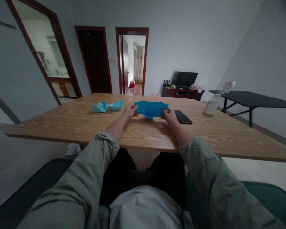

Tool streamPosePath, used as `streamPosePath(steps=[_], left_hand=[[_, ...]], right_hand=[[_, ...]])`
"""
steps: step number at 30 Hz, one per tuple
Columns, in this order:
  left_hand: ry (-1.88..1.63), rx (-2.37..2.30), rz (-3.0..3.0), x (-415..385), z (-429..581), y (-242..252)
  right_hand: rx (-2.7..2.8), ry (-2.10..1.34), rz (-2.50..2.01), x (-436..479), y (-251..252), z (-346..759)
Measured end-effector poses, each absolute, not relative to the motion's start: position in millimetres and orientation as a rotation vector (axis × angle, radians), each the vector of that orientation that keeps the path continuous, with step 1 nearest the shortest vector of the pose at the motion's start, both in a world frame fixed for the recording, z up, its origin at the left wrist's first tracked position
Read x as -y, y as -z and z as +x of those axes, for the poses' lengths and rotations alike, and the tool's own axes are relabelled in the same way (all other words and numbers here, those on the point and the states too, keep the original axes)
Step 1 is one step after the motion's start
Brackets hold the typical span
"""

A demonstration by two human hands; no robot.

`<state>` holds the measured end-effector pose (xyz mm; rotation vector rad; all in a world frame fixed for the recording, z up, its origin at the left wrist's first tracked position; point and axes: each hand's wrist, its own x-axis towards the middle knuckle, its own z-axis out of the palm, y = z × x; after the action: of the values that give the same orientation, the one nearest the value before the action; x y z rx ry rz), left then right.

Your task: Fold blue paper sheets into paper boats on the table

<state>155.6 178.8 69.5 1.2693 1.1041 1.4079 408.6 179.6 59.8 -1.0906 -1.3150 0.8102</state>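
Observation:
A sheet of blue paper (pixel 150 109) is stretched between my two hands just above the table, its lower middle edge dipping to a point. My left hand (pixel 130 112) pinches the sheet at its left end. At the right end, the fingers of my right hand (pixel 168 115) are closed on the same sheet. Two folded light-blue paper boats, one boat (pixel 100 107) at the left and another boat (pixel 116 105) beside it, sit on the table left of my left hand. A black phone (pixel 183 117) lies flat close to my right hand.
The wooden table (pixel 73 127) spans the view in front of me. A whitish plastic bottle (pixel 212 105) stands toward its right side. Beyond are a black folding table (pixel 255 98) and a low cabinet (pixel 181 93) with a television (pixel 185 79).

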Motion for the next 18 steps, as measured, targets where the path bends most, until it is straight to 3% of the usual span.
streamPosePath(steps=[18], left_hand=[[-1.310,-1.004,1.502,-159.0,161.4,-71.1]], right_hand=[[1.431,-0.911,-1.040,-160.6,-68.2,401.2]])
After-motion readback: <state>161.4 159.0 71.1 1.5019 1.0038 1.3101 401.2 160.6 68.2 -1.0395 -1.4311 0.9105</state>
